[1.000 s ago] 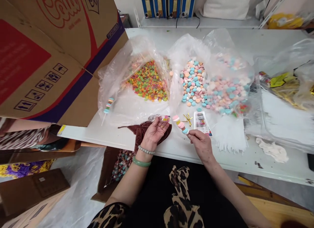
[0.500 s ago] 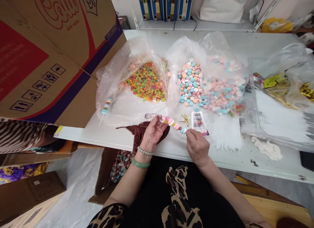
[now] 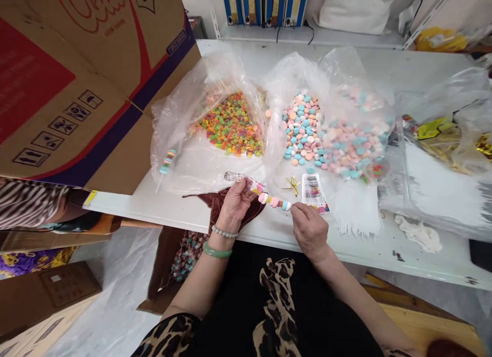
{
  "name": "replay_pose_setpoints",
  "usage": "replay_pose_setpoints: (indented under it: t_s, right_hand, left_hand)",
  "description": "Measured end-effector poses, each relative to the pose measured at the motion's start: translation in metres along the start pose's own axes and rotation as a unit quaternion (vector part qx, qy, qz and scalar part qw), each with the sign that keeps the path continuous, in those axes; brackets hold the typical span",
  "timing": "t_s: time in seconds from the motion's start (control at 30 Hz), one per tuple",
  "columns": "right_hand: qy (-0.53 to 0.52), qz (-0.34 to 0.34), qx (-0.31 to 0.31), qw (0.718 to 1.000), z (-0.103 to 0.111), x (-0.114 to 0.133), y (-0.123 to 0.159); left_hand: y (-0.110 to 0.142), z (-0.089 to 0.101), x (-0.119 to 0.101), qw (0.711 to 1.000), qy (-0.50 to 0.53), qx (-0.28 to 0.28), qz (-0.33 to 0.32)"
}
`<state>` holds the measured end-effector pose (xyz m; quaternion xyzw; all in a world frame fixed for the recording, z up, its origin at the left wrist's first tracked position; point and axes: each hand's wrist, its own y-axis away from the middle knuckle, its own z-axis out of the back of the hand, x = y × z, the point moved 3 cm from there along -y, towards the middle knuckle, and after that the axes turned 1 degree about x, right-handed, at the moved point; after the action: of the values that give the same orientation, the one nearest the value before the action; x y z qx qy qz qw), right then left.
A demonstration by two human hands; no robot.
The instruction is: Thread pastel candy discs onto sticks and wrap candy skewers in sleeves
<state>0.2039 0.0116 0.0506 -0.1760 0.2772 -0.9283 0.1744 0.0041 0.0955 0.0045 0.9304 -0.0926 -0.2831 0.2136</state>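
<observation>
Right hand [image 3: 310,231] hovers by the counter's [image 3: 365,249] front edge, apart from the white sticks [image 3: 357,208], closed on a candy skewer [image 3: 274,201]. Left hand [image 3: 235,206], half-curled, pinches a printed wrapper [image 3: 254,183].

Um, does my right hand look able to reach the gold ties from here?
Probably yes: the gold ties lie uncovered on the table, just beyond the right hand with nothing visible between. That hand grips one end of the candy stick, though, so it may need to let go first.

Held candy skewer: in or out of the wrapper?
Mostly out: the candy skewer shows its coloured pieces beyond the wrapper at the left hand. Whether its tip is inside, I cannot tell.
</observation>
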Motion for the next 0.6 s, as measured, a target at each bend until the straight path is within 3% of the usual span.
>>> replay_pose_setpoints:
  t_s: [0.1, 0.2, 0.3, 0.6]
  right_hand:
    - [-0.045, -0.031, -0.003, 0.998, -0.001, -0.002, -0.001]
    - [-0.070, -0.075, -0.021, 0.995, -0.001, -0.004, -0.001]
    - [-0.051, -0.090, -0.037, 0.994, -0.003, -0.004, -0.003]
    - [0.060, -0.052, -0.047, 0.996, -0.010, -0.006, -0.006]
  left_hand:
    - [0.000, 0.004, 0.001, 0.996, 0.054, -0.051, 0.055]
    - [0.001, 0.003, 0.002, 0.991, 0.082, -0.063, 0.082]
    - [0.003, -0.002, 0.008, 0.989, 0.101, -0.066, 0.083]
    - [0.004, -0.014, 0.033, 0.987, 0.128, -0.086, 0.051]
